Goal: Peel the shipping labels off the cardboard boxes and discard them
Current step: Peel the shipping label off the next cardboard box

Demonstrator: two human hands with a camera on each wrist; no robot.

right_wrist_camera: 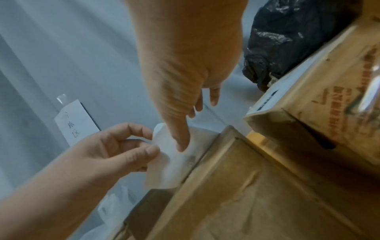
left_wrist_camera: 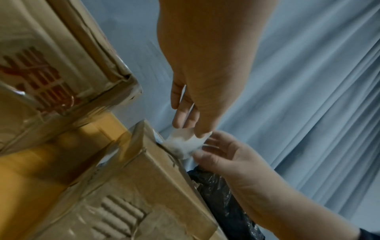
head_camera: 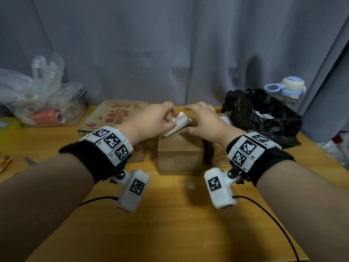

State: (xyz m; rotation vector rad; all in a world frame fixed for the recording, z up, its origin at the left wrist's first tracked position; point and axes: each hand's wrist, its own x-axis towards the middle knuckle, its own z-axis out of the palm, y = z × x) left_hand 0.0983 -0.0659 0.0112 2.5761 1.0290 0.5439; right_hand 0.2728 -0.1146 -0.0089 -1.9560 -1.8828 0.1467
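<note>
A small cardboard box [head_camera: 179, 157] stands mid-table. On its top a white shipping label [head_camera: 179, 122] is partly peeled and curls upward. My left hand [head_camera: 172, 120] pinches the lifted edge of the label [right_wrist_camera: 164, 170] between thumb and fingers. My right hand [head_camera: 196, 118] lies over the box top with its fingers straight, and its thumb [right_wrist_camera: 182, 146] presses on the label near the box edge. In the left wrist view the label [left_wrist_camera: 183, 144] sticks up from the far corner of the box [left_wrist_camera: 144, 194] between both hands.
A flat box with red print [head_camera: 113, 118] lies at the back left. Another box [head_camera: 219, 157] with a white label [head_camera: 224, 120] stands right of the middle one. Behind it sits a black bag [head_camera: 264, 118]. A clear tub [head_camera: 49, 110] stands far left on the wooden table [head_camera: 170, 224].
</note>
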